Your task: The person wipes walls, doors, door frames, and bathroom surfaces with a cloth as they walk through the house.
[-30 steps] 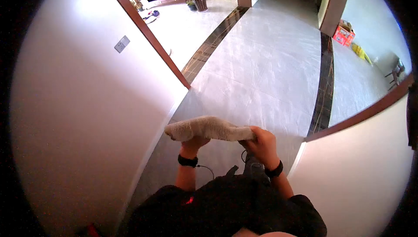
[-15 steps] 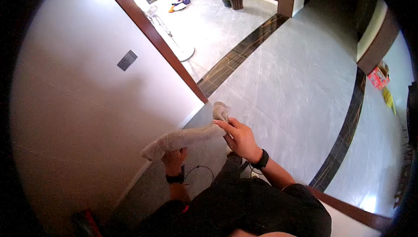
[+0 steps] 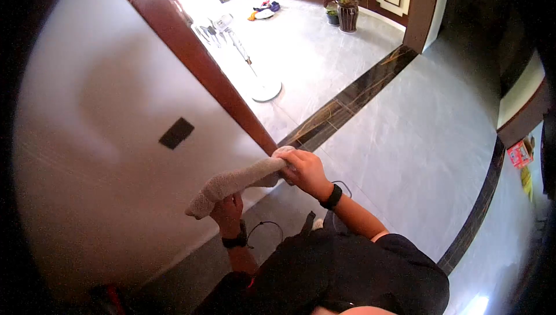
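Observation:
A long beige-grey cloth (image 3: 234, 183), fuzzy like a towel, stretches between my two hands in front of the wall. Its far right end is pinched in my right hand (image 3: 308, 171), thumb and fingers closed over it. Under the left part of the cloth is my left hand (image 3: 228, 209), its fingers curled up against the underside and partly covered by it. The cloth's left end droops past that hand. I wear a black band on each wrist.
On my left is a white wall with a dark socket plate (image 3: 176, 133) and a brown door frame (image 3: 200, 63). Beyond stand a white fan (image 3: 266, 91), a potted plant (image 3: 347, 15) and a clothes pile (image 3: 264, 11). A red box (image 3: 520, 154) lies right.
The view has shifted, with the room sliding right and down. My right hand has come slightly left with the cloth's end, which no longer sticks up above the fingers as far.

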The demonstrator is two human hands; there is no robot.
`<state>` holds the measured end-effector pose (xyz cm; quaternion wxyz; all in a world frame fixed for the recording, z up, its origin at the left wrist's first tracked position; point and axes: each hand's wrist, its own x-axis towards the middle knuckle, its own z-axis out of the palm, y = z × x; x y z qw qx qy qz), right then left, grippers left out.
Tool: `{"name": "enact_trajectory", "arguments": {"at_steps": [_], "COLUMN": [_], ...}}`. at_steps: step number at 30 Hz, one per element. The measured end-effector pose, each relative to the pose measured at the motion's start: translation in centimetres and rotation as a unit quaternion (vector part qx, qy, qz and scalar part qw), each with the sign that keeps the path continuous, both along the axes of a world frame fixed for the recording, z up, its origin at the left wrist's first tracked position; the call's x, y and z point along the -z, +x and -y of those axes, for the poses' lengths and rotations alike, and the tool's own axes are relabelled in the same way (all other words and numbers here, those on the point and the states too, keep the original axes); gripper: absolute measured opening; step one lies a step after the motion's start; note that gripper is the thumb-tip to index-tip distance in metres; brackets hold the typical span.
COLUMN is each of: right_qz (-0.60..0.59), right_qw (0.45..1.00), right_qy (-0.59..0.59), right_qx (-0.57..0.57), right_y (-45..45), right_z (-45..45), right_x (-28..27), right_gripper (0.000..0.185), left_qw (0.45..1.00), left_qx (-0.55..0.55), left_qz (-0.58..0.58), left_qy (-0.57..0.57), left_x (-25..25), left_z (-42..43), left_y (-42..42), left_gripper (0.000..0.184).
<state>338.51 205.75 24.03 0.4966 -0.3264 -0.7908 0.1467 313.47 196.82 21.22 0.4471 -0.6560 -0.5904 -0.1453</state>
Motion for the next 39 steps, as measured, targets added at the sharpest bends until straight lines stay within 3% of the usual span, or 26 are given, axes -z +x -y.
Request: {"name": "enact_trajectory", "arguments": {"at_steps": [3, 5, 6, 8, 9, 11, 14, 16, 18, 19, 21, 24, 25, 29, 31, 39], "right_qz": [-0.064, -0.084, -0.106, -0.101, -0.111, -0.122, -0.108, -0.164, -0.174, -0.171, -0.168, -0.183, -0.179, -0.166, -0.168, -0.146], "right_qw": [0.997, 0.995, 0.992, 0.987, 0.979, 0.965, 0.937, 0.919, 0.911, 0.917, 0.919, 0.903, 0.901, 0.886, 0.88, 0.872], "right_qy": [-0.046, -0.034, -0.019, -0.012, -0.011, -0.013, 0.001, -0.022, -0.035, -0.012, 0.006, 0.03, 0.047, 0.053, 0.017, -0.099], "right_qx": [-0.019, -0.046, -0.072, -0.127, -0.171, -0.23, -0.332, -0.357, -0.373, -0.361, -0.357, -0.387, -0.391, -0.43, -0.443, -0.457], "right_y": [-0.9, -2.2, -3.2, -5.1, -6.4, -9.0, -13.6, -16.7, -18.1, -18.5, -19.0, -19.3, -19.4, -19.7, -20.1, -19.0], "right_z": [-7.2, -11.5, -13.7, -18.2, -20.1, -24.0, -27.5, -29.0, -29.5, -29.8, -29.9, -30.4, -30.6, -31.5, -31.7, -31.3], "right_x": [0.3, -0.3, -0.9, -2.1, -2.8, -4.6, -6.3, -7.0, -6.9, -6.4, -5.6, -3.5, -2.6, 2.2, 4.7, 11.3], "right_gripper": [0.041, 0.043, 0.045, 0.055, 0.061, 0.067, 0.07, 0.065, 0.062, 0.064, 0.066, 0.063, 0.062, 0.06, 0.062, 0.065], "left_qw": [0.998, 0.943, 0.942, 0.981, 0.98, 0.911, 0.878, 0.908, 0.866, 0.867, 0.669, 0.665, 0.625, 0.646, 0.692, 0.686], "left_qx": [-0.004, -0.13, -0.14, -0.077, -0.089, 0.033, 0.013, -0.057, 0.02, 0.008, 0.143, 0.148, 0.175, 0.125, 0.098, -0.014], "left_qz": [0.056, 0.263, 0.262, 0.175, 0.174, 0.373, 0.453, 0.393, 0.46, 0.457, 0.686, 0.678, 0.705, 0.711, 0.691, 0.727], "left_qy": [0.033, -0.155, -0.153, 0.02, 0.024, 0.174, 0.152, 0.13, 0.196, 0.2, 0.248, 0.276, 0.285, 0.248, 0.186, 0.039], "left_x": [-3.8, -2.6, -3.0, -4.7, -5.3, -6.5, -7.2, -7.4, -7.7, -7.6, -7.1, -4.6, -4.0, 0.9, 3.7, 11.5], "left_z": [-6.5, -9.3, -10.9, -15.1, -17.1, -20.7, -23.6, -25.3, -27.6, -28.5, -29.5, -30.3, -30.6, -30.1, -29.3, -26.0], "left_y": [1.5, 0.1, -0.1, 0.2, 0.6, 1.3, -0.5, -1.8, -1.8, -1.7, -1.0, -0.5, 0.1, 0.4, -0.1, 0.7], "left_gripper": [0.025, 0.032, 0.032, 0.039, 0.039, 0.043, 0.046, 0.046, 0.046, 0.046, 0.049, 0.053, 0.057, 0.059, 0.059, 0.053]}}
